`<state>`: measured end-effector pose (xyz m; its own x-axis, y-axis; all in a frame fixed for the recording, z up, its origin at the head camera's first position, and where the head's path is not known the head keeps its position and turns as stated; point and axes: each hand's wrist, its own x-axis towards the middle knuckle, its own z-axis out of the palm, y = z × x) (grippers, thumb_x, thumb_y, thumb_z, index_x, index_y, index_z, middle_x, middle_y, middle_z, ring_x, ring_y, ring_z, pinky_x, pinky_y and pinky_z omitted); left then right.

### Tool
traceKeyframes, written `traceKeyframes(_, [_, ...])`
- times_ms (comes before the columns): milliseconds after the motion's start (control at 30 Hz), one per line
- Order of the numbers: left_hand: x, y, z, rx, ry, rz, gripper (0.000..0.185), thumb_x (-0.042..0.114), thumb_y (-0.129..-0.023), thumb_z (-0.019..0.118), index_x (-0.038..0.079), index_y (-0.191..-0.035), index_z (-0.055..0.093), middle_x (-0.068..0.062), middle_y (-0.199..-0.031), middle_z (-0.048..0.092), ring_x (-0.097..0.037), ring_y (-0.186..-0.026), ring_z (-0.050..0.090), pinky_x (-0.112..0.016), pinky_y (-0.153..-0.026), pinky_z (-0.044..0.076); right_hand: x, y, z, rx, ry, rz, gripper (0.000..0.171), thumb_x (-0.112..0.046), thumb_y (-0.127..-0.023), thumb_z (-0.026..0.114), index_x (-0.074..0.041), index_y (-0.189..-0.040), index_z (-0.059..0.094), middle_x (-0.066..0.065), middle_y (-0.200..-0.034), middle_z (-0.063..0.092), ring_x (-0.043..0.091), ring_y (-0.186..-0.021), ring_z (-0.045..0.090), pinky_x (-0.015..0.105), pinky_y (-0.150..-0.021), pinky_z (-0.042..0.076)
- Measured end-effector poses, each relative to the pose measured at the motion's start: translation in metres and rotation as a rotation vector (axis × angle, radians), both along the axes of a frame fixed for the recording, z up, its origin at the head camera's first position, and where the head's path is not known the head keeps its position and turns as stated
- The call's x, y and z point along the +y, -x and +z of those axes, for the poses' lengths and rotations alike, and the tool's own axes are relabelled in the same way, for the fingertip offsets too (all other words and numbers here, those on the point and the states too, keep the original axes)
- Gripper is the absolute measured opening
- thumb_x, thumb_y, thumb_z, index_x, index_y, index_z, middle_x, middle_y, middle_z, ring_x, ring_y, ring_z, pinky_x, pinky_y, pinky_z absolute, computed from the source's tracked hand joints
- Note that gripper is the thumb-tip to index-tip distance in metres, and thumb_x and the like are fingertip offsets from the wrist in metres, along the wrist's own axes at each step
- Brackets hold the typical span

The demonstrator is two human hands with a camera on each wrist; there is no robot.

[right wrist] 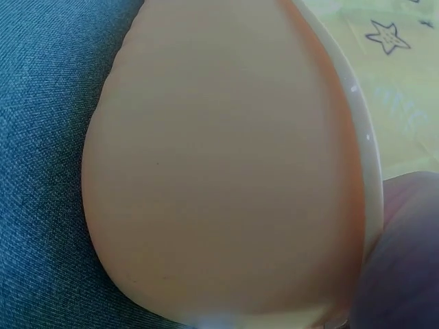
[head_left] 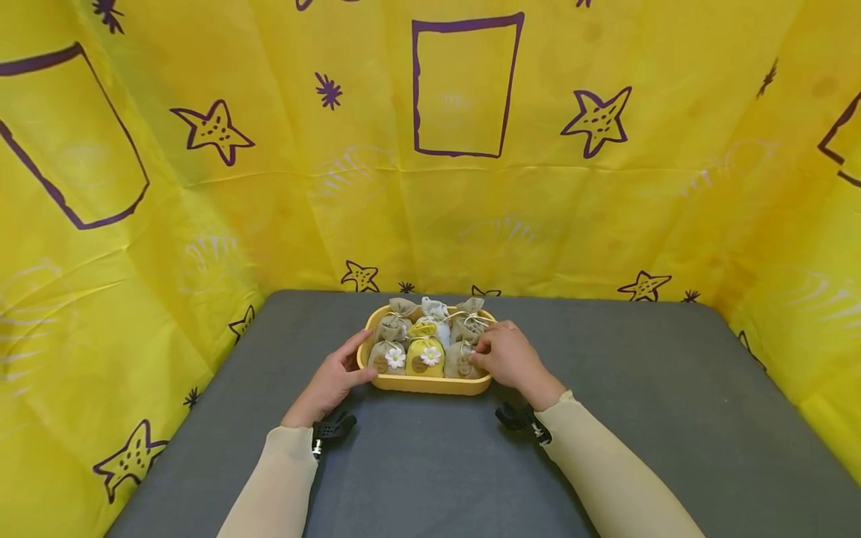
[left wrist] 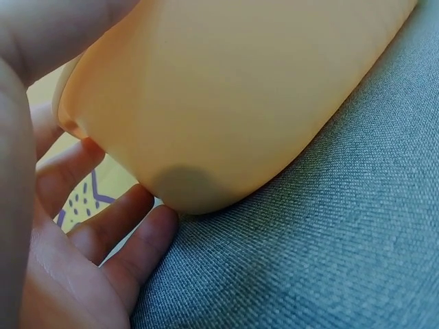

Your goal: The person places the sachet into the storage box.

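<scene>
A yellow-orange oval tray in the head view holds small drawstring sachets in two rows. In front are a beige sachet with a white flower, a yellow sachet with another flower, and a second beige sachet at the right. My left hand grips the tray's left end, thumb at the front rim; its fingertips press the end wall in the left wrist view. My right hand reaches over the right end and pinches the front-right sachet. In the right wrist view the tray wall hides those fingertips.
A pale blue sachet stands in the back row between two beige ones. The tray sits toward the far side of a table with a grey cloth. Yellow fabric with purple drawings hangs behind and at both sides.
</scene>
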<state>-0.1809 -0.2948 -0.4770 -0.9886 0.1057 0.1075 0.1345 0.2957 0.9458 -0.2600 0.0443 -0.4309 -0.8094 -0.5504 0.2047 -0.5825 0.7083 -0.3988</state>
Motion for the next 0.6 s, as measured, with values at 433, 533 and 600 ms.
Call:
traceKeyframes(433, [0.000, -0.001, 0.007, -0.031, 0.136, 0.005, 0.084, 0.031, -0.089, 0.077, 0.018, -0.158, 0.030, -0.009, -0.163, 0.021, -0.030, -0.144, 0.028, -0.048, -0.111, 0.030, 0.012, 0.006, -0.008, 0.007, 0.223, 0.058, 0.010, -0.024, -0.090, 0.075, -0.018, -0.083, 0.077, -0.003, -0.092, 0.070, 0.028, -0.106, 0.058, 0.045, -0.093, 0.046])
traceKeyframes(533, [0.002, -0.008, 0.023, -0.029, 0.309, 0.019, 0.087, 0.040, -0.091, 0.073, 0.017, -0.160, 0.025, -0.009, -0.165, 0.013, -0.034, -0.147, 0.017, -0.059, -0.112, 0.022, 0.027, 0.007, 0.001, 0.006, 0.354, -0.030, 0.023, -0.030, -0.096, 0.069, -0.010, -0.104, 0.076, 0.011, -0.122, 0.065, 0.034, -0.115, 0.057, 0.052, -0.095, 0.046])
traceKeyframes(600, [0.007, -0.010, 0.038, -0.022, 0.425, 0.056, 0.085, 0.045, -0.094, 0.068, 0.017, -0.160, 0.022, -0.010, -0.166, 0.007, -0.037, -0.149, 0.007, -0.065, -0.111, 0.017, 0.039, 0.008, 0.014, 0.039, 0.360, -0.146, 0.039, -0.037, -0.099, 0.063, -0.006, -0.122, 0.069, 0.018, -0.142, 0.051, 0.041, -0.128, 0.047, 0.060, -0.100, 0.039])
